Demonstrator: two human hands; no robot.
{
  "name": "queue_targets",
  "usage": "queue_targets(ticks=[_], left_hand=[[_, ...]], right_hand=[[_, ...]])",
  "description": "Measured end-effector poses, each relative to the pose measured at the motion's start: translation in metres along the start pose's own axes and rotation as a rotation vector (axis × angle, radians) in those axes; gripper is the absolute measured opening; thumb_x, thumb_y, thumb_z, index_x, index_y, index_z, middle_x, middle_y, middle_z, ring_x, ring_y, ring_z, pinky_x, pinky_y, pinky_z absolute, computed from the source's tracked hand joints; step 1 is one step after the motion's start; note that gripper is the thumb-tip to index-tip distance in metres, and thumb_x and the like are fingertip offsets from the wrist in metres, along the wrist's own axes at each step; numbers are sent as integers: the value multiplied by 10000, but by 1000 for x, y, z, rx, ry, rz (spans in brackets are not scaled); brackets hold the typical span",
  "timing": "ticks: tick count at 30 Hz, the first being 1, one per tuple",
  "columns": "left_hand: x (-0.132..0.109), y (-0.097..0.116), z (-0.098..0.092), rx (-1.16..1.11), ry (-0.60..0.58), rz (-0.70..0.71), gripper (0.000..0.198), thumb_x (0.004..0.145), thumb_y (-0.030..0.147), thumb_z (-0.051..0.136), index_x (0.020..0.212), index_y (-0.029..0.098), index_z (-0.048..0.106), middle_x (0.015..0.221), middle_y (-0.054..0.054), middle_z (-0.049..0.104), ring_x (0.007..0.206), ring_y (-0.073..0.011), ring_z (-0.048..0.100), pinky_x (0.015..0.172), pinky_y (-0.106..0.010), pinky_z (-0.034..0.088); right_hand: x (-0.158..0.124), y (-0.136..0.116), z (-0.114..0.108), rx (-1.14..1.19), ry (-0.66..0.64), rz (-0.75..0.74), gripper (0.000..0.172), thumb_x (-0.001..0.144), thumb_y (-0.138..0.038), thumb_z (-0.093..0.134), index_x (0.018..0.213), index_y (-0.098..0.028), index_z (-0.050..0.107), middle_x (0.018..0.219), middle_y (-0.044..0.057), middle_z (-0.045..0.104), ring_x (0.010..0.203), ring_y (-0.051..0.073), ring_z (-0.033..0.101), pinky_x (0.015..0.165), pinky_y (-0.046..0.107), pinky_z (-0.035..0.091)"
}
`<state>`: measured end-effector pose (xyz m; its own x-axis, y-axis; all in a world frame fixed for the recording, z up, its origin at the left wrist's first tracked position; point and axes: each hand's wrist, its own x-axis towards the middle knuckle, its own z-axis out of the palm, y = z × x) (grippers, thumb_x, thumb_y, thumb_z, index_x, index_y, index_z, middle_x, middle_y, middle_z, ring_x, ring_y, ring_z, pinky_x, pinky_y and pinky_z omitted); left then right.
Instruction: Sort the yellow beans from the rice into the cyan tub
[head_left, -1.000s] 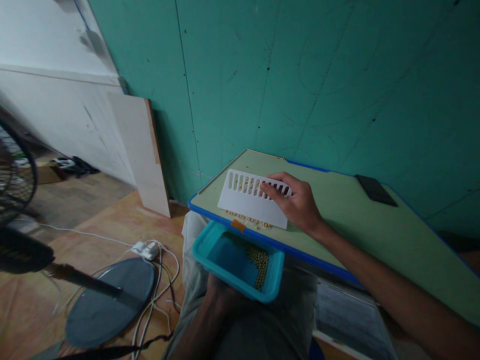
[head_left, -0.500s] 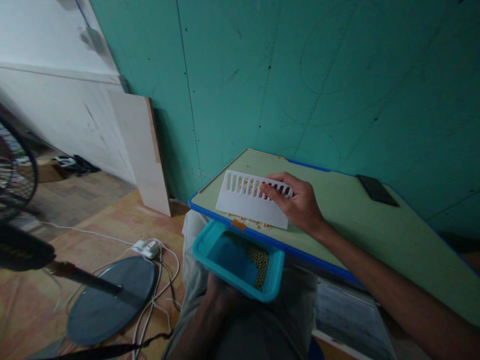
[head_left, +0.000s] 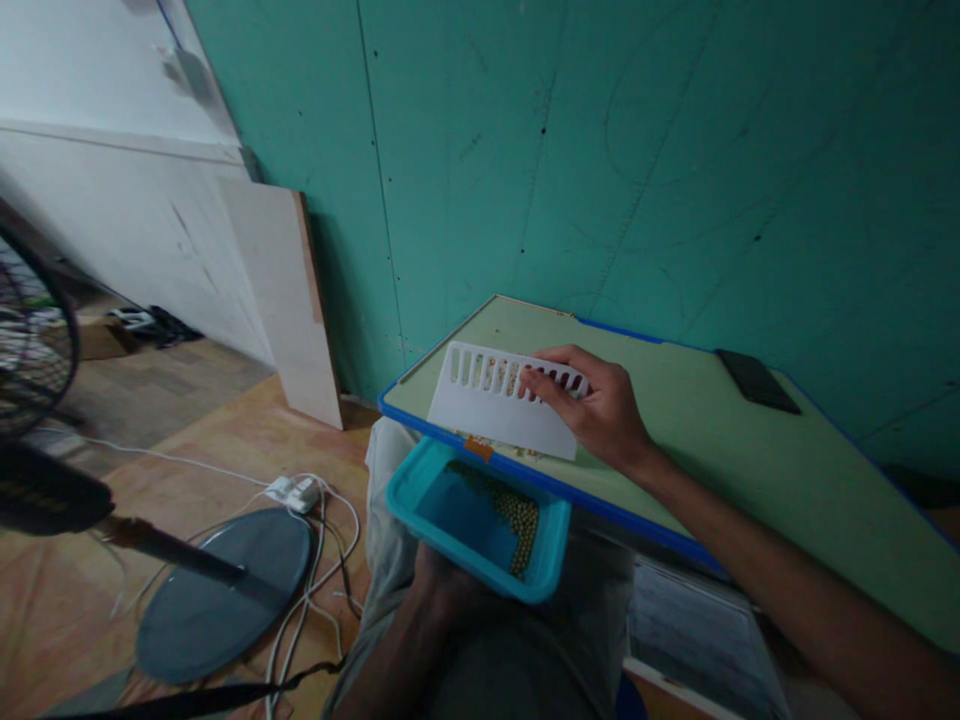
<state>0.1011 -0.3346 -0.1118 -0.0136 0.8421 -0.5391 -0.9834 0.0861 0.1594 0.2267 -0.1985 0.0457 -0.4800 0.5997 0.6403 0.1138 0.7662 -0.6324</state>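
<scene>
In my right hand (head_left: 596, 400) is a white slotted plastic panel (head_left: 499, 411), gripped by its right end, with thumb in front and fingers behind. The panel leans tilted over the table's front edge. Pale yellowish bits, too small to name, show through its slots and along its lower edge. Just below that edge, a turquoise plastic tub (head_left: 431, 518) is tilted over my lap, with small round greenish beans (head_left: 521, 520) gathered at its right side and back. My left hand (head_left: 442, 585) holds the tub from beneath; its fingers are hidden.
The green tabletop (head_left: 675, 440) has a blue rim and carries a dark phone (head_left: 757, 380) at the back right. A green wall (head_left: 465, 180) stands behind. To the left are a fan base (head_left: 225, 600), white cables and a power strip (head_left: 292, 492), and a leaning board (head_left: 281, 300).
The white panel has shifted slightly toward the table's front edge, covering more of the bits there. The tub and my left hand stay nearly in place.
</scene>
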Motion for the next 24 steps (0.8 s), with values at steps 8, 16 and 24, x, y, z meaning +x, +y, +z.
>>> queue_targets(ticks=[8, 16, 24], left_hand=[[0, 0, -1, -155, 39, -88, 661, 1020, 451, 350, 478, 206, 638, 517, -51, 668, 503, -165, 663, 617, -268, 592], [-3, -1, 6, -104, 105, -24, 593, 1014, 449, 396, 710, 149, 807, 729, -111, 772, 552, -175, 686, 924, -318, 585], [7, -2, -9, -94, 45, -55, 602, 1031, 474, 328, 826, 181, 812, 759, -73, 781, 613, -159, 706, 756, -279, 599]], right_hand=[[0, 3, 2, -15, 61, 9, 177, 892, -386, 735, 946, -218, 732, 773, -11, 765, 618, 124, 682, 558, 230, 509], [0, 7, 5, -39, 52, 29, 193, 899, -403, 724, 963, -221, 742, 776, -6, 765, 622, 131, 680, 550, 238, 503], [0, 9, 5, -22, 13, 26, 198, 899, -405, 725, 1000, -236, 745, 798, -12, 774, 640, 130, 689, 558, 238, 508]])
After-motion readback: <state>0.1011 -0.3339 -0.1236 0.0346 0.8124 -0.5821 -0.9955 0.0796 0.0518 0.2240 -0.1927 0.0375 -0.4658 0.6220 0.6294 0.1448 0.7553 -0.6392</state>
